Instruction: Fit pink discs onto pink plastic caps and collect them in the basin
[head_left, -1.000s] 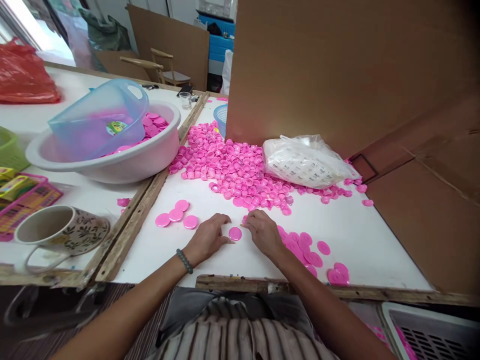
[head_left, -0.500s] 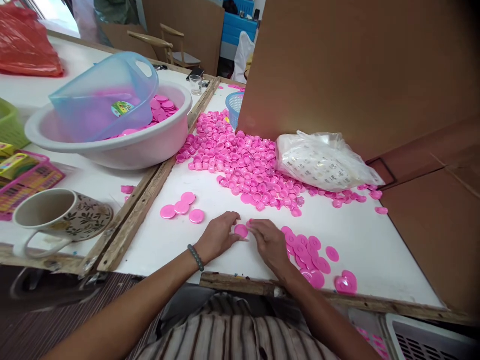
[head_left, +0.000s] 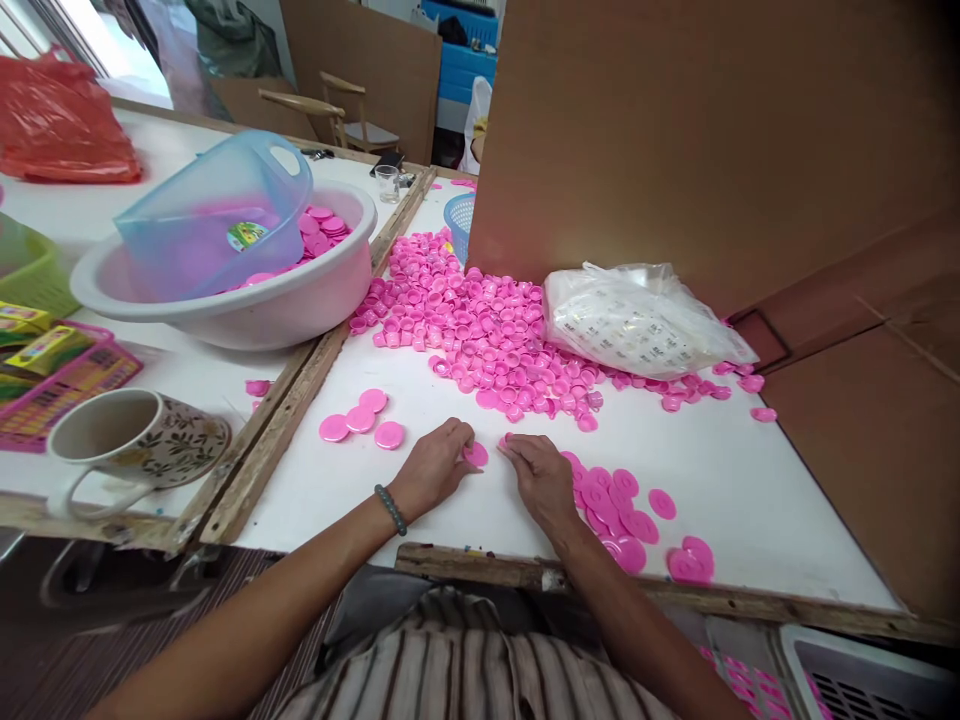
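Note:
My left hand (head_left: 437, 463) is closed on the edge of a round pink disc (head_left: 475, 455), just above the white tabletop. To its right, my right hand (head_left: 541, 480) pinches a small pink piece (head_left: 507, 439), mostly covered by the fingers; it looks like one of the little cups. A gap separates the two hands. Several glossy pink discs (head_left: 361, 419) lie left of my left hand. Beside my right wrist is an overlapping pile of pink discs (head_left: 611, 500). Beyond both hands spreads a big heap of small pink cups (head_left: 495, 335).
A white basin (head_left: 300, 310) holding pink discs and a blue translucent scoop (head_left: 225, 220) stands at left. Nearer are a flowered mug (head_left: 180, 440) and a pink basket (head_left: 82, 385). A plastic bag (head_left: 645, 320) rests against a cardboard wall (head_left: 675, 140). A wooden strip (head_left: 330, 350) divides the tables.
My hands have moved apart. The left has drawn slightly left with the disc, and the right has kept its pinch on the small piece. The camera view has shifted a little.

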